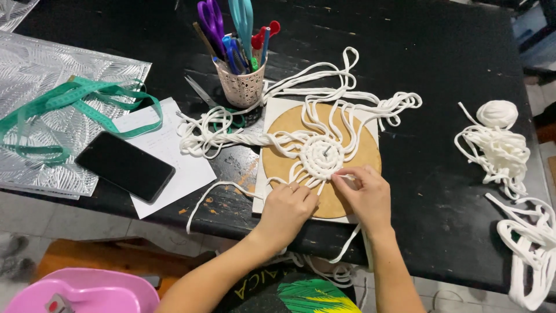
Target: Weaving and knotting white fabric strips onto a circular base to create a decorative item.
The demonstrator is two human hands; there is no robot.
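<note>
A small woven coil of white cord (322, 155) sits pinned at the middle of a round brown cardboard disc (284, 162) on a black table (440, 174). Many loose white strands (347, 93) fan out from the coil to the left and back. My left hand (286, 208) rests at the coil's near edge, fingers curled over strands. My right hand (365, 194) pinches a strand at the coil's lower right edge. Both forearms come up from the bottom of the view.
A lattice cup (240, 84) holds scissors and pens behind the disc. Left lie a black phone (124, 165) on white paper (191, 174), a green measuring tape (75, 98) and embossed silver sheet (35, 75). Balls and tangles of white cord (501, 145) sit right. A pink plastic object (87, 293) shows bottom left.
</note>
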